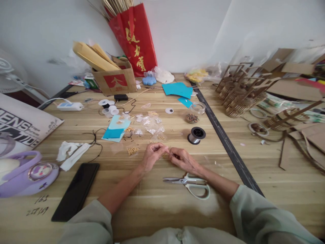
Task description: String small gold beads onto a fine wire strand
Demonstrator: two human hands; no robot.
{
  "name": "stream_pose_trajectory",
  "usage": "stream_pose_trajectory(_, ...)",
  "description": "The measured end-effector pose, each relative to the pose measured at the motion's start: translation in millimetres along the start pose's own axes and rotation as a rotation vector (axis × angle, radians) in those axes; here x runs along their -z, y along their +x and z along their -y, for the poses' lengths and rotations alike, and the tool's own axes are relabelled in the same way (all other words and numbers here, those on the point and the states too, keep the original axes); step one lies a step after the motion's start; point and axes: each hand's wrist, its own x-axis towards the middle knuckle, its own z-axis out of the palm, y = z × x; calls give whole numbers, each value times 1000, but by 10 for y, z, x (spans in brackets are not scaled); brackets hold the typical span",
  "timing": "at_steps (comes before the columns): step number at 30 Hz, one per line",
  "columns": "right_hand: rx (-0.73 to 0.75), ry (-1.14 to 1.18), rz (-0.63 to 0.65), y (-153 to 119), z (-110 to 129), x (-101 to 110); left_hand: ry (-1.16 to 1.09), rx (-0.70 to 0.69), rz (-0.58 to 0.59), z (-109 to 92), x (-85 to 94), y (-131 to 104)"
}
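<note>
My left hand [153, 154] and my right hand [181, 158] meet over the middle of the table, fingertips pinched close together. Whatever lies between the fingers is too small to make out. Just left of my left hand sits a small pile of gold beads [132, 150]. Behind the hands are several little clear bags of silver beads [151, 123]. A spool of fine clear line or wire [196, 136] stands behind my right hand. Scissors with pale green handles [189, 183] lie partly spread in front of my right hand, by the forearm.
A black phone [75, 192] and a purple container [27, 173] are on the left. Blue cards [115, 128] lie behind my left hand. Toward the back are a jar of dark beads [192, 118], a cardboard box [115, 81] and a red bag [137, 40]. Woven baskets [238, 91] stand at right.
</note>
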Motion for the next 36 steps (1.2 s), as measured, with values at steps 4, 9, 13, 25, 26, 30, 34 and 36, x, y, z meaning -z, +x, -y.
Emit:
stream_pose_trajectory(4,21,-12,10,-2,-16,1,-4,-7,-1,-4,7,3)
stream_pose_trajectory(9,27,-50,-9,7,-20,10,21,1,14,14,13,-4)
stream_pose_trajectory(13,56,-111,-6,16,-7,21,71,-17,45,7,12,-18)
stream_pose_trajectory(25,-114,108,-90,49,18,68,16,-18,14,-55,76,19)
stream_pose_trajectory(26,-107,120,-101,51,15,70,14,-18,10,-64,76,17)
stream_pose_trajectory(30,-70,193,-120,45,12,57,17,-16,4,-76,64,11)
stream_pose_trajectory(34,-76,323,-101,37,24,35,18,-20,33,-58,52,9)
stream_pose_trajectory(36,-80,395,-85,38,36,27,29,-11,41,-60,41,4)
